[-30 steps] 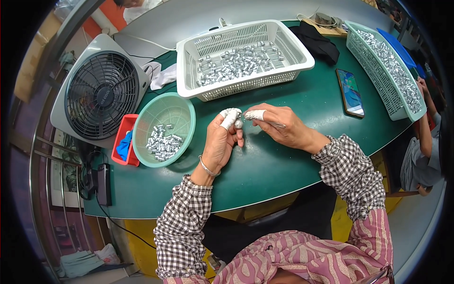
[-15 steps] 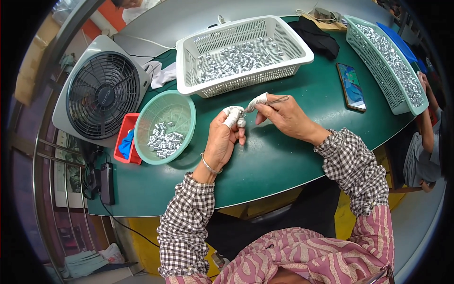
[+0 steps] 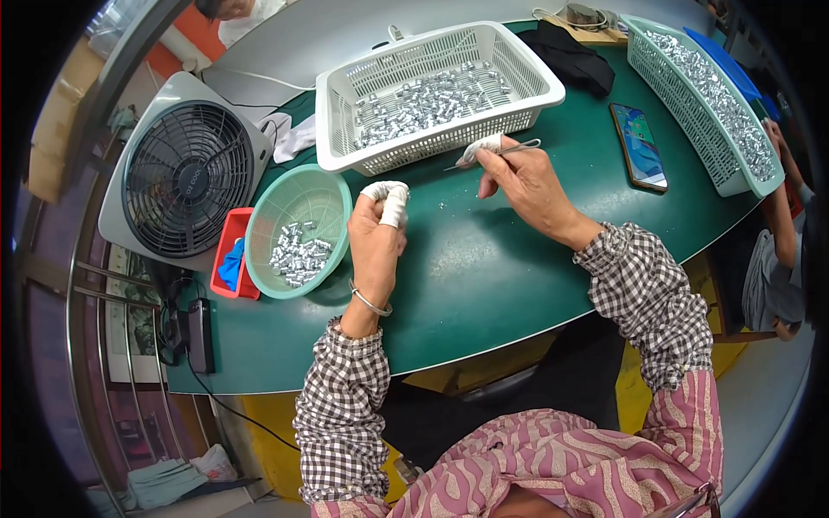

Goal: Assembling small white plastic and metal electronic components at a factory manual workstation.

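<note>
My right hand grips a slim metal pick-like tool, its thin tip pointing left over the green table. White tape wraps the index finger of that hand. My left hand, with white finger wraps too, is closed just right of a round light-green basket. What its fingers hold, if anything, is hidden behind the wraps. Small silver metal cylinders lie in the bottom of that basket. Beyond my hands, a white rectangular basket contains many more silver pieces.
A red bin with a blue cloth adjoins the round basket; a fan stands behind. At right lie a phone and a long green basket full of metal pieces. Tiny shavings dot the table. Another person's arm shows far right.
My hands have moved apart. The left one has shifted left towards the round basket, and the tool in my right hand has come up and away from the left fingers.
</note>
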The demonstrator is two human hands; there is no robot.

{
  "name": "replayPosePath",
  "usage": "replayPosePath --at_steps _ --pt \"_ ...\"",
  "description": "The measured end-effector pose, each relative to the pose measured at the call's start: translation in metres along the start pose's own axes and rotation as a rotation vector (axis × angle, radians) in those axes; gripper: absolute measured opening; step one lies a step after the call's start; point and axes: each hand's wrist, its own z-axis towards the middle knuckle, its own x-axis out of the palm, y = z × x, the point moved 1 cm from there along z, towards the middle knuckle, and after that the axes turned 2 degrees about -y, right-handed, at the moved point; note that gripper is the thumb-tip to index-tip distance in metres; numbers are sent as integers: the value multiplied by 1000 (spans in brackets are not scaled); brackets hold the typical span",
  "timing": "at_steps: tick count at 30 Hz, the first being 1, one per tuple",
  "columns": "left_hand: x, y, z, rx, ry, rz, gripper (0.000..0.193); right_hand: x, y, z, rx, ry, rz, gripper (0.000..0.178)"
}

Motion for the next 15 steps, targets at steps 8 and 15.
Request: replayPosePath --at_steps 8,15 --pt "5 5 -4 521 -43 1073 15 2 -5 0 -89 -40 40 19" --pt "10 6 -6 534 -38 1155 16 2 -11 3 -158 -31 -64 14"
